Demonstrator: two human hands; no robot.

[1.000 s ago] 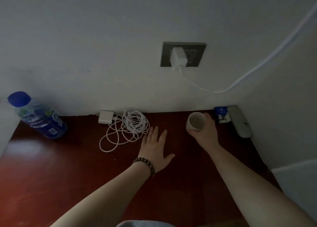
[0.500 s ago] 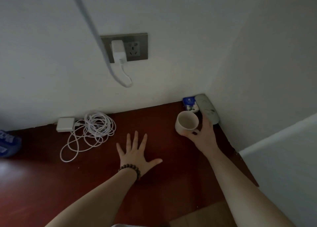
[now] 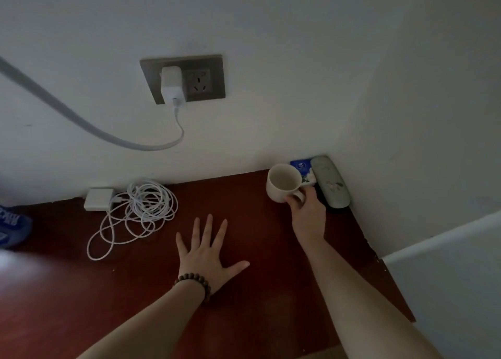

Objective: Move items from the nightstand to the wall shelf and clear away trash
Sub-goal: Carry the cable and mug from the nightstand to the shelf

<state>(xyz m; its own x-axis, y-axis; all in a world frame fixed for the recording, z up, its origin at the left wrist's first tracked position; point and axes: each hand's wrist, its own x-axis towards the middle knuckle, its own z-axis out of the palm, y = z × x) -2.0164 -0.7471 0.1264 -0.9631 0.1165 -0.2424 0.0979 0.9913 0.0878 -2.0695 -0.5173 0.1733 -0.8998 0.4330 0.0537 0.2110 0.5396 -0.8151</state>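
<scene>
A white mug [image 3: 283,182] stands upright near the back right corner of the dark red nightstand [image 3: 244,223], empty inside. My right hand [image 3: 307,213] grips it by its handle. My left hand [image 3: 207,253] lies flat on the wood with its fingers spread, a bead bracelet on the wrist. Behind the mug lie a small blue packet [image 3: 302,167] and a grey-green glasses case [image 3: 330,183] against the wall. A coiled white cable [image 3: 141,209] with its white charger block [image 3: 99,202] lies at the back left. A blue bottle [image 3: 12,225] is cut off by the left edge.
A grey wall socket [image 3: 204,80] holds a white plug [image 3: 172,84], whose cable [image 3: 81,122] loops off to the upper left. White walls close in the nightstand at the back and right. A white surface [image 3: 447,291] adjoins its right edge.
The view has shifted between frames, and the bottle now sits at the left edge. The mug has moved back toward the corner, close to the packet. My left hand stays flat.
</scene>
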